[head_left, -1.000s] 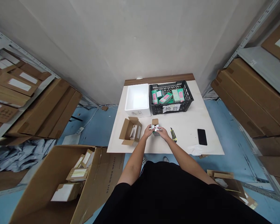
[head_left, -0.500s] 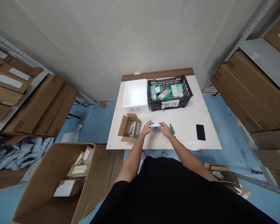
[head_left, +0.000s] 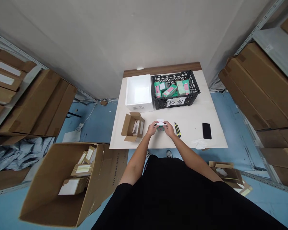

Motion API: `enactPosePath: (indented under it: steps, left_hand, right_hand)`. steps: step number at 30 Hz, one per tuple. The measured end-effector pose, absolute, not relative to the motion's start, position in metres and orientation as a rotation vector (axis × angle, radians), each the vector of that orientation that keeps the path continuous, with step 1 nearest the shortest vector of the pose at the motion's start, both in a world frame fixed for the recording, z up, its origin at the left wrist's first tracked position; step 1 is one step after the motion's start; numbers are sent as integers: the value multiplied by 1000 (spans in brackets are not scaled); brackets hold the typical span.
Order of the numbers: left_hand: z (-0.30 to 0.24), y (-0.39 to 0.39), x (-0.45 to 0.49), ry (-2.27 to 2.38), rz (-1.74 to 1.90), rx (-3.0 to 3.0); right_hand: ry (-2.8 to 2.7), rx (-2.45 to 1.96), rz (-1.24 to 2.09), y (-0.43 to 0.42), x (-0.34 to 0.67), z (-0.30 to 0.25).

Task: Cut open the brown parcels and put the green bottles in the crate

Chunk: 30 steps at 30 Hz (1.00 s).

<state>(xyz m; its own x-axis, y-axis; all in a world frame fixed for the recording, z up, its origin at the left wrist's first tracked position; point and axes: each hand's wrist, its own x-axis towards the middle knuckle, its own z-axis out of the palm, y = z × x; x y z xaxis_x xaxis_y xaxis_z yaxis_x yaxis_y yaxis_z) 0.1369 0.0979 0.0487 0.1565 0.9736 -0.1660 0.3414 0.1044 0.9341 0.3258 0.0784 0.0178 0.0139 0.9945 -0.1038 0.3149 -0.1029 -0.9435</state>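
Between my two hands is a small green-and-white box (head_left: 160,128), near the front of the table. My left hand (head_left: 152,128) grips its left side, and my right hand (head_left: 168,129) grips its right side. White shows at the top of the box, perhaps a flap; the fingertips partly cover it. To the left stands an open cardboard box (head_left: 140,128) with something pale inside. A yellow-and-black utility knife (head_left: 177,130) lies just right of my right hand.
A white foam box (head_left: 140,107) and a black plastic crate (head_left: 195,92) holding several green-and-pink boxes stand at the back. A phone (head_left: 206,131) lies to the right. Left of the table, a large open carton (head_left: 38,191) holds several parcels.
The white part at the top of the small box now stands higher between my hands. Both hands stay at its sides. The whole view has shifted slightly.
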Motion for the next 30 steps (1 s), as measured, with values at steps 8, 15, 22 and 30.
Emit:
enactPosePath:
  steps: [8,15,22,30]
  left_hand:
    - [47,92,131,1368,715,1546]
    - [25,89,126,1346,731,1562]
    - [21,125,133,1295,722,1574]
    - [43,148,142,1374,717,1547]
  right_hand:
    - [-1370,-1573,1114,70,320,12]
    - [-1041,-1502,1311,69,307,2]
    - [-977,-1549,1264,96,294,8]
    - [-983,-1622,1047,132,280,25]
